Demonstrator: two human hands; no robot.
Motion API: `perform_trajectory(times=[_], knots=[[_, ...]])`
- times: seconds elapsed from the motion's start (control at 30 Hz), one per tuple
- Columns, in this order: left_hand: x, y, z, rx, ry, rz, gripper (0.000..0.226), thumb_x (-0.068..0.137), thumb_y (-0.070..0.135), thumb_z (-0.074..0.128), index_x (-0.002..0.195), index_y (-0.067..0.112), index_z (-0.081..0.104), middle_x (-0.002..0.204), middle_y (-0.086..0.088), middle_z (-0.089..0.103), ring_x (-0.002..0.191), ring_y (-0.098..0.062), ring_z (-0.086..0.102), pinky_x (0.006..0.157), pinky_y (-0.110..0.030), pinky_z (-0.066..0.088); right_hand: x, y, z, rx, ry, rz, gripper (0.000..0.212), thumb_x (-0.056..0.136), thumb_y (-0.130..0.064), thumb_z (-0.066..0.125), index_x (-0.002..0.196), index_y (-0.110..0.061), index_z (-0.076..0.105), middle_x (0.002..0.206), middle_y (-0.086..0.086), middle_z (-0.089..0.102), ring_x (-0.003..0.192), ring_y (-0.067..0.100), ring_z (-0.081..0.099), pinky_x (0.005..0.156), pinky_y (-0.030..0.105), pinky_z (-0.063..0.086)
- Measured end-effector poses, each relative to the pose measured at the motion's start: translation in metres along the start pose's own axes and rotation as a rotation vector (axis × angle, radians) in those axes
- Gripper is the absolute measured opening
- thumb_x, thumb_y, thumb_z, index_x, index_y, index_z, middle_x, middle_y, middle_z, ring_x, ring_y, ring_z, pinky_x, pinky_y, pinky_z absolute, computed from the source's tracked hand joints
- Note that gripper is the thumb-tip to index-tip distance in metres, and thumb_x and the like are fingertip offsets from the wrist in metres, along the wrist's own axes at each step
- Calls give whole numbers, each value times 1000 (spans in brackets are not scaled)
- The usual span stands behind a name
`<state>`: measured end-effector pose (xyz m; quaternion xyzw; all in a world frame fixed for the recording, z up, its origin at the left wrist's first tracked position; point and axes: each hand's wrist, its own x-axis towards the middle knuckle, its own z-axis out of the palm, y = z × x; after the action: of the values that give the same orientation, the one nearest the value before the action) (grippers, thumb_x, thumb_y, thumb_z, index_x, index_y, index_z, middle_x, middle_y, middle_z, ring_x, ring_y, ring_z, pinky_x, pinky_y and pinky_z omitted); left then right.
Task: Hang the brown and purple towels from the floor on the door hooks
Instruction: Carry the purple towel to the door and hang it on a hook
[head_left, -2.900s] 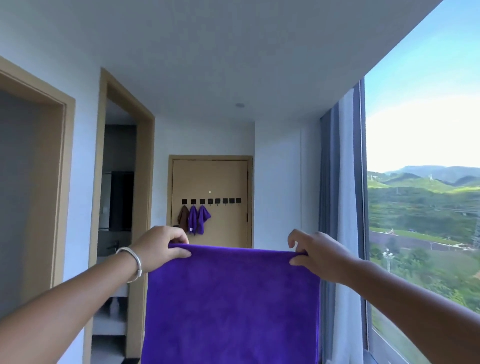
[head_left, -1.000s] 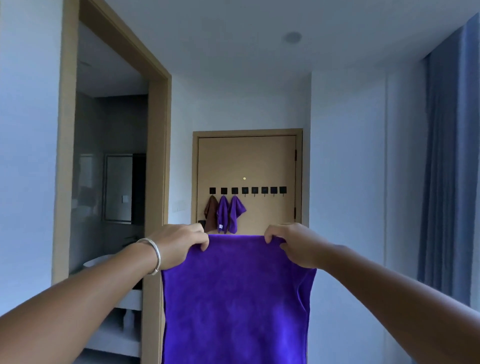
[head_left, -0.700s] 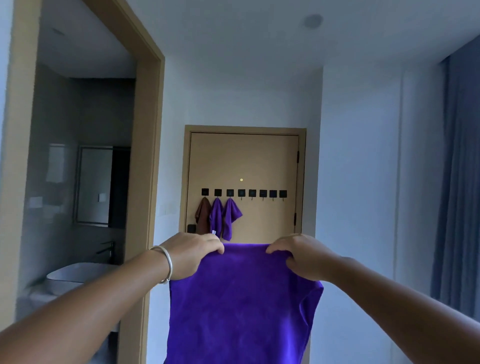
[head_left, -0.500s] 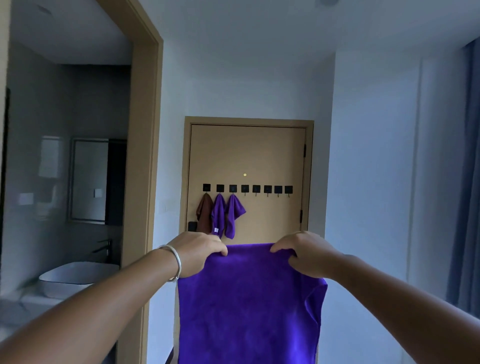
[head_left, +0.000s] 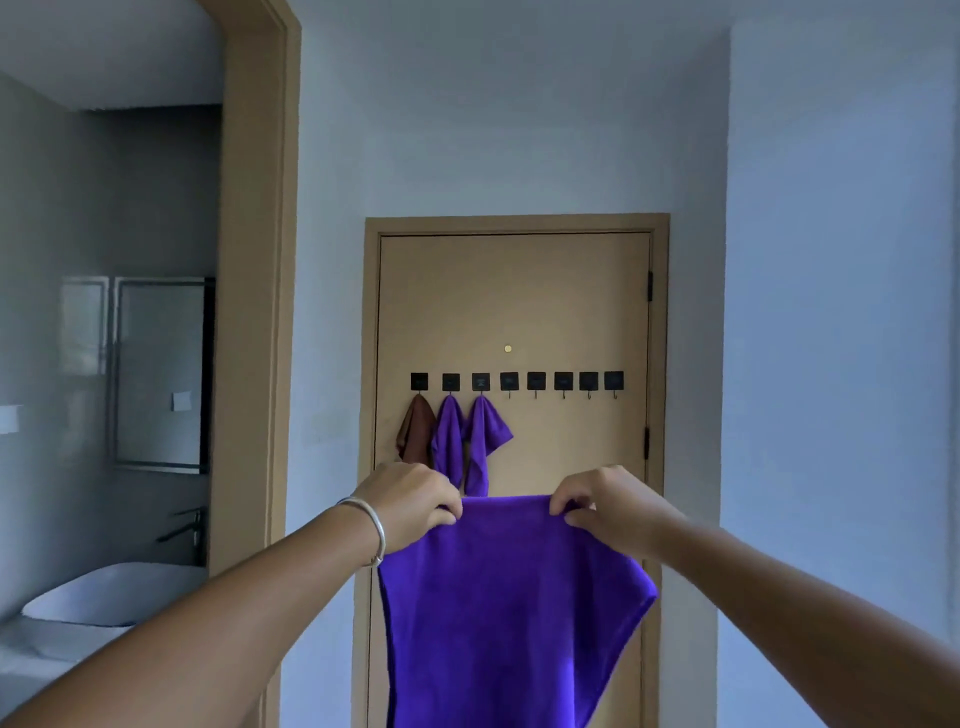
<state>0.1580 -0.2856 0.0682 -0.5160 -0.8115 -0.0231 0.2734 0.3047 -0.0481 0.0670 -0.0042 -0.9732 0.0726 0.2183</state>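
Door hooks (head_left: 536, 381) ahead; both hands (head_left: 410, 501) pinch purple towel (head_left: 511, 613)

A single head-worn view is looking straight ahead down a hallway, facing the door (head_left: 514, 312) at its far end square on, well apart from it. Both forearms are reaching in from the bottom corners, with the left hand (head_left: 410, 501) and right hand (head_left: 610, 504) sitting close to the lens, low in the centre. A bathroom doorway (head_left: 254, 260) is filling the left side.
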Motion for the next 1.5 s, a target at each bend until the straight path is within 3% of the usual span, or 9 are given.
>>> perform_trajectory(times=[0.13, 0.3, 0.53, 0.63, 0.8, 1.0, 1.27, 1.37, 1.5], knots=[[58, -36, 39, 64, 41, 41, 25, 98, 18, 44, 106, 36, 60, 105, 15, 60, 86, -10, 57, 70, -22, 38, 60, 54, 9, 10, -41, -12, 36, 96, -7, 47, 97, -38, 65, 103, -22, 61, 95, 0, 57, 78, 12, 47], [120, -69, 85, 114, -26, 102, 53, 79, -11, 39, 102, 36, 43, 99, 12, 41, 69, -17, 47, 57, -30, 38, 128, 109, 30, 23, -24, 51, 43, 92, 0, 35, 89, -38, 55, 107, -9, 58, 94, 11, 56, 79, 23, 51], [224, -122, 161, 90, -89, 128, 64, 78, -11, 44, 117, 39, 37, 117, 16, 38, 66, -14, 49, 55, -23, 36, 216, 177, 69, 39, 9, 46, 48, 82, 7, 27, 96, -32, 51, 111, -6, 54, 97, 16, 53, 82, 30, 51], [271, -146, 192, 84, -70, 183, 62, 80, -10, 47, 120, 37, 40, 121, 18, 44, 77, -16, 56, 67, -30, 49, 253, 207, 83, 27, 0, 52, 58, 85, 9, 24, 103, -37, 55, 117, -9, 53, 102, 15, 54, 85, 30, 52], [352, -193, 237, 60, -21, 210, 70, 83, -10, 46, 134, 38, 37, 127, 16, 44, 85, -16, 58, 78, -33, 52, 329, 258, 99, -30, 28, 103, 62, 89, 9, 24, 111, -38, 57, 123, -10, 52, 107, 15, 53, 89, 29, 53], [440, -250, 286, 107, -46, 293, 80, 84, -12, 45, 145, 37, 28, 139, 10, 40, 74, -10, 42, 66, -23, 41, 424, 317, 121, -118, 31, 118, 64, 89, 9, 25, 109, -41, 61, 122, -11, 53, 111, 16, 51, 93, 30, 49], [536, -306, 355, 124, -83, 215, 77, 84, -11, 45, 146, 32, 29, 137, 8, 43, 77, -10, 43, 64, -25, 43, 534, 387, 166, -192, 81, 112, 58, 86, 8, 34, 122, -30, 61, 129, -5, 54, 119, 18, 49, 97, 31, 43], [570, -324, 379, 142, -77, 161, 77, 83, -12, 41, 146, 32, 29, 132, 10, 43, 83, -14, 51, 66, -33, 49, 576, 414, 178, -217, 124, 113, 56, 85, 4, 36, 123, -29, 61, 128, -4, 54, 116, 21, 51, 92, 33, 45], [612, -341, 401, 158, -32, 65, 81, 80, -10, 36, 145, 37, 29, 137, 17, 40, 86, -10, 47, 61, -28, 36, 627, 447, 182, -251, 185, 93, 54, 84, 2, 37, 120, -32, 59, 123, -3, 53, 110, 23, 53, 79, 30, 43]])
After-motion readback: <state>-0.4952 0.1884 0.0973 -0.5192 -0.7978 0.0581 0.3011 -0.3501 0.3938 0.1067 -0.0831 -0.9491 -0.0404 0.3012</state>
